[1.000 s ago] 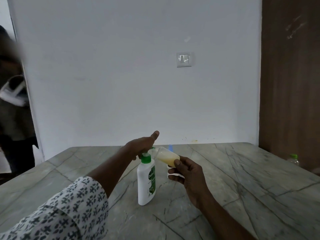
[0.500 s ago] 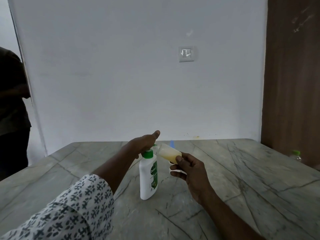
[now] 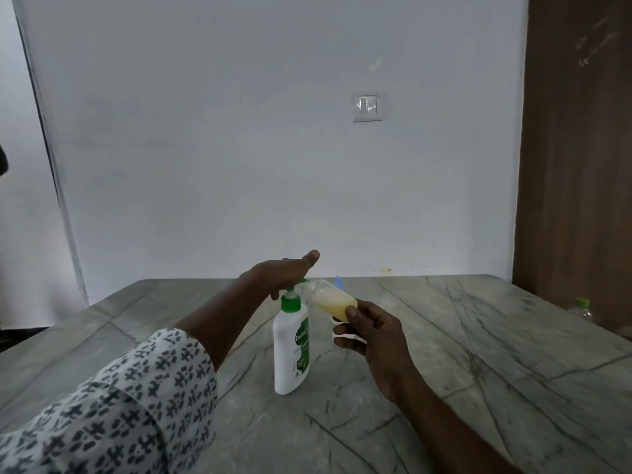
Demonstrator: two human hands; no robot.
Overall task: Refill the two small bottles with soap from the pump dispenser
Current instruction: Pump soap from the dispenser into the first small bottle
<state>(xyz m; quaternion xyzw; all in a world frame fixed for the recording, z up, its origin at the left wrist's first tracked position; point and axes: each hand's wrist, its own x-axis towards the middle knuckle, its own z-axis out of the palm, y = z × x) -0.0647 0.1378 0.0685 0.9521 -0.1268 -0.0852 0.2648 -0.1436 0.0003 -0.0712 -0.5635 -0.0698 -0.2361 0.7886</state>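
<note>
Grey veined stone-look table (image 3: 461,354), matte finish, stood against a plain white wall (image 3: 205,131) with a light switch (image 3: 367,106). Brown wood panel (image 3: 574,165) on the right.

White pump dispenser (image 3: 290,340) stood upright near table centre. Opaque plastic, flattened oval body, green collar and pump head, green label.

Person's left hand (image 3: 280,275) lay over the pump head, palm pressing down, thumb stuck out straight, not wrapped round anything. Printed sleeve (image 3: 119,405) behind it.

Their right hand (image 3: 372,331) gripped the small bottle (image 3: 333,301) at its base end, thumb on top, fingers curled under. It was held off the table, tilted, mouth up against the nozzle. Clear plastic, rounded cylinder, roughly half full of pale yellow soap.

Something white (image 3: 345,335) sat under the right fingers. Cap or second bottle, couldn't tell. Small blue item (image 3: 338,281) behind the bottle, unclear. Green-capped clear bottle (image 3: 580,307) near the right edge, beside the wood panel.

Handling guess:
- **Small bottle:** probably light and thin-walled, so a hard squeeze would deform it and burp soap. Hold low on the body, firm but not tight, mouth under the spout. Any soap on the outside makes it slick.
- **Dispenser:** looked stiff, moderately heavy, tall on a narrow base. Press straight down or it tips.
</note>
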